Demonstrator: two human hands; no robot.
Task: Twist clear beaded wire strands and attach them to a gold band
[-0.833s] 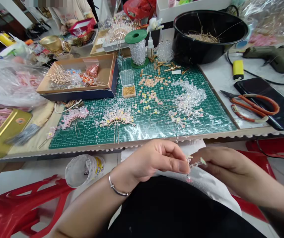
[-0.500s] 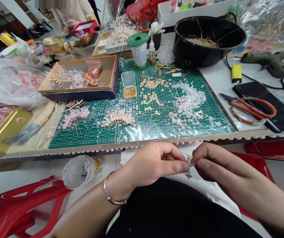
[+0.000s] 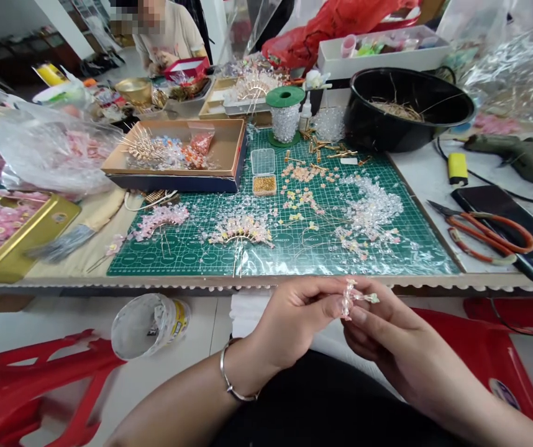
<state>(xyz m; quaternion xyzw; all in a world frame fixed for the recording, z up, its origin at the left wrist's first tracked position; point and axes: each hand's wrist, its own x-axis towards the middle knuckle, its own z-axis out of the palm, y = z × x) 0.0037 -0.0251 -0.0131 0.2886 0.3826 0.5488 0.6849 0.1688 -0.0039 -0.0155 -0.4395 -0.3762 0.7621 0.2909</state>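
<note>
Between my two hands, just in front of the table edge, is a small beaded flower sprig [image 3: 348, 300] with clear beads and pale pink and green flower tips. My left hand [image 3: 297, 316] pinches it between thumb and forefinger from the left. From the right, my right hand [image 3: 394, 332] grips it with thumb and fingers; the fingertips of both hands nearly meet. Beyond them, on the green cutting mat [image 3: 192, 264], lie a flowered hair comb [image 3: 241, 231], a pink flower comb [image 3: 161, 221], loose clear beads [image 3: 373, 205] and peach flower beads [image 3: 304, 174].
Orange-handled pliers [image 3: 485, 233] rest on a black phone [image 3: 522, 217] at the right, near a glue gun [image 3: 515, 152]. A black basin [image 3: 410, 118], a bead spool [image 3: 286, 121] and an open box [image 3: 177, 180] stand farther back. A person [image 3: 168, 37] sits across the table.
Both hands have risen slightly, and the sprig has turned so its green tip points right. The view has shifted, showing more of the person opposite.
</note>
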